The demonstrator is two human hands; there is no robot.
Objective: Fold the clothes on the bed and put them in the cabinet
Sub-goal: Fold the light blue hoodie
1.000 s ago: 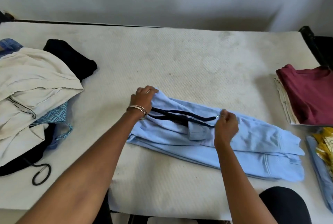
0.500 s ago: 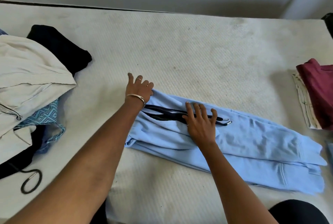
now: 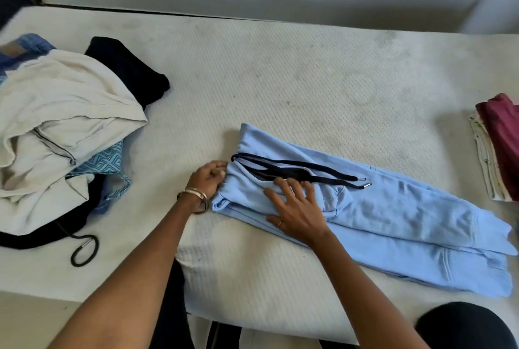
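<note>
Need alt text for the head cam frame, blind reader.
Two hands work on light blue sweatpants on a white mattress: right hand flat on them, left hand gripping the waistband. Unfolded clothes pile at left.

Both forearms are bare, no sleeves visible. The left hand (image 3: 209, 177) carries stacked metal bangles (image 3: 196, 198) at the wrist. The right hand (image 3: 295, 209) bears one thin gold-toned ring (image 3: 280, 223) on a finger.

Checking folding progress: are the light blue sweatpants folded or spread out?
Folded lengthwise: the light blue sweatpants lie leg over leg, not yet folded shorter.
</note>
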